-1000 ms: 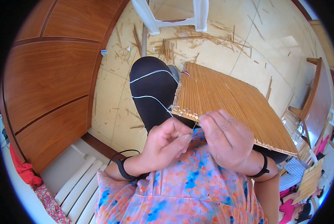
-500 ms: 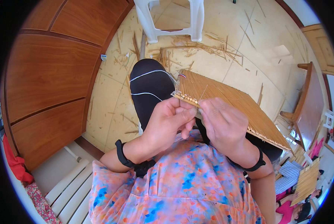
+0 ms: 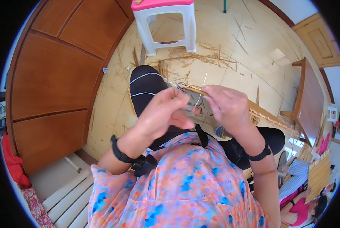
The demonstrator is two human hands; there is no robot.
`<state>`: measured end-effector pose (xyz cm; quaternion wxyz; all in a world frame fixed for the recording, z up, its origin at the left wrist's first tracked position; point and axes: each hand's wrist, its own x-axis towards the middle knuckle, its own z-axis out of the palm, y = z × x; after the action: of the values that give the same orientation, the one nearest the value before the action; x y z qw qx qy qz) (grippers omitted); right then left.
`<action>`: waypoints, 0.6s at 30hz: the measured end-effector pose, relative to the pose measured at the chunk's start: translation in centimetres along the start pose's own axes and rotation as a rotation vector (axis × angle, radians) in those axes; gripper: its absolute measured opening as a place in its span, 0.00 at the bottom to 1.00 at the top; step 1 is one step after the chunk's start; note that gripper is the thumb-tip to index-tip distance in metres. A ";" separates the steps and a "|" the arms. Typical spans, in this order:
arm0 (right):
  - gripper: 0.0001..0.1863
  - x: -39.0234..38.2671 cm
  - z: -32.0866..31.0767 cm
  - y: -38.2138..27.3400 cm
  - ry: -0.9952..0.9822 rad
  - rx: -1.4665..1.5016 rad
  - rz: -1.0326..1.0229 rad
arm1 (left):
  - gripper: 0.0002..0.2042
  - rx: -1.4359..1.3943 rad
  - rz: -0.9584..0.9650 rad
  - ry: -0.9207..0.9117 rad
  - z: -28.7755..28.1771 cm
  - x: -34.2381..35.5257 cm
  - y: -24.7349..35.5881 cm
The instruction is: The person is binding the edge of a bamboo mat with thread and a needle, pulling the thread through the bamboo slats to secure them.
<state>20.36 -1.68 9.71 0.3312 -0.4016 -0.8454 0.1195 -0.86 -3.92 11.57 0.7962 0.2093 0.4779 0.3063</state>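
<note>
Panel of slender tan sticks (image 3: 269, 117) is now turning nearly edge-on, whereas its broad face was showing half a second ago; the change is apparently leaving the bound edge easier to work from both sides. Thin needle-like shaft (image 3: 205, 78) is projecting beyond that edge, near its left end, and white thread (image 3: 199, 100) is trailing below it. Right hand (image 3: 227, 104) is pinching the edge just beside the shaft, its wrist reaching forward and its fingers bending over the sticks. Left hand (image 3: 160, 110) is hovering just left of the thread, palm turning inward and fingers parting in a blur; whether it is gripping the thread cannot be told. The panel is extending above the lap toward the right, while pale cord (image 3: 144, 73) is looping over the left knee (image 3: 141, 84).
</note>
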 end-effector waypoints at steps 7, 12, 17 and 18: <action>0.14 -1.8 -3.5 1.3 0.012 0.046 -0.058 | 0.03 1.049 1.086 0.594 0.3 -2.3 3.4; 0.12 -5.1 -2.9 1.4 0.005 0.055 -0.115 | 0.08 1.020 0.634 -0.128 0.8 4.5 1.4; 0.13 -6.3 -3.4 1.2 0.026 0.001 -0.088 | 0.08 0.620 0.230 -0.396 2.8 7.2 -1.0; 0.13 -6.7 -3.3 1.2 0.031 -0.004 -0.084 | 0.06 0.608 0.190 -0.425 3.1 7.2 -0.9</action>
<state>26.27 -6.19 8.56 0.3485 -0.3683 -0.8564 0.0977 4.76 0.25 7.88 0.7472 0.5383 0.3495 0.1725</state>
